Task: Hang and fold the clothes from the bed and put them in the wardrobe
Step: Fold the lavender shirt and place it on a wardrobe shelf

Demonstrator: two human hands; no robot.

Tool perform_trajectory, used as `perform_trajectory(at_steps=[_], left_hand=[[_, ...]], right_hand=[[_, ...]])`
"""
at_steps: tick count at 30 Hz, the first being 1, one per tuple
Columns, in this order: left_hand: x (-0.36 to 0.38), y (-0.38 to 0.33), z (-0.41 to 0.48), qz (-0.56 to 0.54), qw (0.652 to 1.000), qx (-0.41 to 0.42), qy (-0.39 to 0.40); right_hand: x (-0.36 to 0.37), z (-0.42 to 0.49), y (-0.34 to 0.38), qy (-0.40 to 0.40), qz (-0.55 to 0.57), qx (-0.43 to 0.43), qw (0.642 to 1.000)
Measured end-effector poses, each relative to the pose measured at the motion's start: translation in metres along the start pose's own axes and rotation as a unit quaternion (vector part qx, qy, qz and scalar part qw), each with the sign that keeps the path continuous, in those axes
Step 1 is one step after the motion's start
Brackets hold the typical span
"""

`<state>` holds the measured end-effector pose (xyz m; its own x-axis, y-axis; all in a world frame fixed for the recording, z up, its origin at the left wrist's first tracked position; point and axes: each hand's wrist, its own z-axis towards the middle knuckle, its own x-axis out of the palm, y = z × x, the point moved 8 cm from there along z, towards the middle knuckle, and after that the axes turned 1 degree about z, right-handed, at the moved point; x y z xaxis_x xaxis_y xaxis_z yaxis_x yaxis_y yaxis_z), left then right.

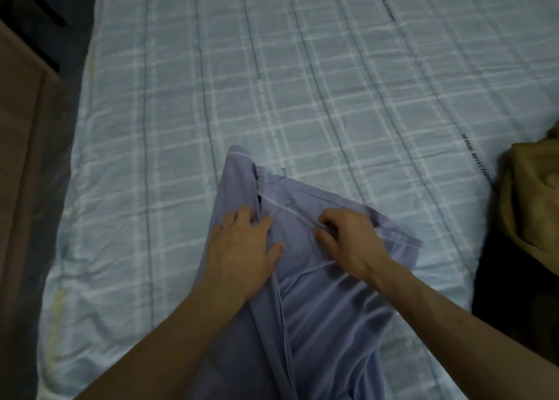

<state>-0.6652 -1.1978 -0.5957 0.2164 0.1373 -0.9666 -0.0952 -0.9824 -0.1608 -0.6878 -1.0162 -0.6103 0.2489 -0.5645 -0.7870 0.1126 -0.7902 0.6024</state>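
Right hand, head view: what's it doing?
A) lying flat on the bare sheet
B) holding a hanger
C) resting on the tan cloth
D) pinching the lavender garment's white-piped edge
D: the right hand has its fingers curled round the white-piped edge of the lavender garment, while the left hand rests on the garment beside it.

A bed (pixel 332 82) with a pale blue checked cover fills the space under and beyond the left hand (pixel 242 248) and the right hand (pixel 351 242). Far to the left of the left hand, a strip of dark floor (pixel 72 37) runs beside the bed. Past the floor stands brown wooden furniture (pixel 18 157). The light is dim and cool.
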Motion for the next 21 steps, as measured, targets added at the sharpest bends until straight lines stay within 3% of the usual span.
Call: perform_trajectory(at_steps=[5,9,14,16,18,20,21], left_hand=[[-0.027,0.036,-0.011,-0.202,0.964,-0.044,-0.167],[-0.029,0.064,-0.019,-0.33,0.917,-0.14,-0.173],[-0.031,0.076,-0.024,-0.372,0.889,-0.187,-0.191],[-0.03,0.086,-0.028,-0.42,0.845,-0.26,-0.206],[-0.02,0.097,-0.034,-0.508,0.764,-0.342,-0.204],[-0.01,0.098,-0.038,-0.609,0.675,-0.37,-0.193],[-0.01,0.097,-0.039,-0.632,0.654,-0.371,-0.186]], right_hand=[[-0.017,0.008,-0.002,-0.077,0.065,0.029,0.994],[-0.013,0.026,0.006,-0.074,0.014,0.042,0.996],[-0.018,0.028,-0.003,-0.111,-0.038,0.107,0.987],[-0.024,0.025,0.015,-0.158,-0.064,0.043,0.984],[-0.022,0.022,0.043,-0.17,-0.007,-0.047,0.984],[-0.002,0.025,0.066,-0.093,0.12,-0.057,0.987],[0.017,0.029,0.072,-0.034,0.183,-0.021,0.982]])
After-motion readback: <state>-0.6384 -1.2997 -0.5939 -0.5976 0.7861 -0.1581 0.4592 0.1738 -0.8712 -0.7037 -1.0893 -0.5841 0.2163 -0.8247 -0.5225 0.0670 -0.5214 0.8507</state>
